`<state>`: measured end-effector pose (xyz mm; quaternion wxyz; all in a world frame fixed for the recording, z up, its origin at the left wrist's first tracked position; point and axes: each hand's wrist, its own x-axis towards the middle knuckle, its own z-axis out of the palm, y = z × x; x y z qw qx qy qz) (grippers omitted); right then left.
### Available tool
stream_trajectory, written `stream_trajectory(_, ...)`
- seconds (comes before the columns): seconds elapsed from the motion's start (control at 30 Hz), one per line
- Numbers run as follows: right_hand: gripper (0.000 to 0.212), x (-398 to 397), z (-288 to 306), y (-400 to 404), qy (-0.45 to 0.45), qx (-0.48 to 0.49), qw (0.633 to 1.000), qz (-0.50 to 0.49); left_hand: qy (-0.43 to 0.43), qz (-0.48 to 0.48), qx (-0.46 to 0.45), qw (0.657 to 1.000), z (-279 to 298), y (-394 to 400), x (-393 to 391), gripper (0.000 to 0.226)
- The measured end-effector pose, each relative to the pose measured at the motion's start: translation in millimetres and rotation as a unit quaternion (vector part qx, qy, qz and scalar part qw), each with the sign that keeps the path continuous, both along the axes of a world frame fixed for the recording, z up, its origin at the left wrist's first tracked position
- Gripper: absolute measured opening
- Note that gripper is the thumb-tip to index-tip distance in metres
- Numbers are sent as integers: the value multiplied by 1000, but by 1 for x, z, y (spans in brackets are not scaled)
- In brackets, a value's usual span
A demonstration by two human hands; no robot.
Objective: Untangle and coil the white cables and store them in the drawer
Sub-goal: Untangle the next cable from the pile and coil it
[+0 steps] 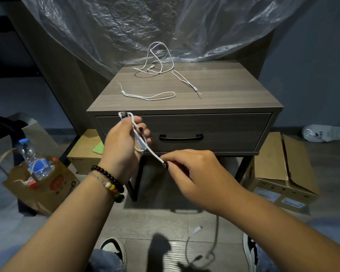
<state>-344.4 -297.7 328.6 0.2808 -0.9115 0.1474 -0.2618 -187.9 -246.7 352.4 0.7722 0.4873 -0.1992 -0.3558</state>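
Observation:
My left hand (124, 142) grips a partly coiled white cable (137, 138) in front of the shut drawer (224, 132). A plug end sticks up above its fingers. My right hand (192, 169) pinches the same cable's free end lower right, and a short stretch runs taut between the hands. On the nightstand top (234, 89) lie a tangled white cable (159, 61) at the back, a white looped cord (149, 96) near the front and another cord (186, 81) to the right.
The drawer has a black handle (181, 137). A paper bag with a water bottle (35, 160) stands left on the floor. Cardboard boxes (279, 173) sit right and under the stand. A grey cable (204, 250) trails on the floor between my shoes. Plastic sheeting (145, 26) hangs behind.

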Motion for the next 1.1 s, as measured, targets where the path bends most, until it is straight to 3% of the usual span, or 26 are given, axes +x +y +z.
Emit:
stream_trajectory(0.13, 20, -2, 3, 1, 13, 164, 986, -8, 57, 31, -27, 998, -1, -2, 8, 29)
stream_trajectory(0.27, 20, -5, 6, 1, 21, 371, 928, 26, 140, 21, -73, 987, 0, 1, 15, 33)
stream_trajectory(0.4, 24, -9, 6, 0, 70, 443, 892, 54, 233, -33, -128, 963, 4, 10, 27, 31)
stream_trajectory(0.47, 25, -12, 7, -6, 110, 416, 901, 44, 253, -66, -138, 955, 4, 13, 29, 20)
stream_trajectory(0.57, 27, -16, 7, -24, 143, 287, 947, -31, 248, -123, -114, 954, 4, 18, 30, 24)
stream_trajectory(0.7, 17, -26, 13, -50, 55, 261, 960, -84, 169, -186, -53, 966, 10, 22, 24, 18)
stream_trajectory(0.83, 11, -29, 16, -54, -21, 215, 972, -95, 33, -168, 20, 985, 11, 17, 9, 24)
stream_trajectory(1.1, 4, -20, 10, -50, -131, 144, 976, -95, -34, -281, 146, 948, -4, 12, -11, 27)
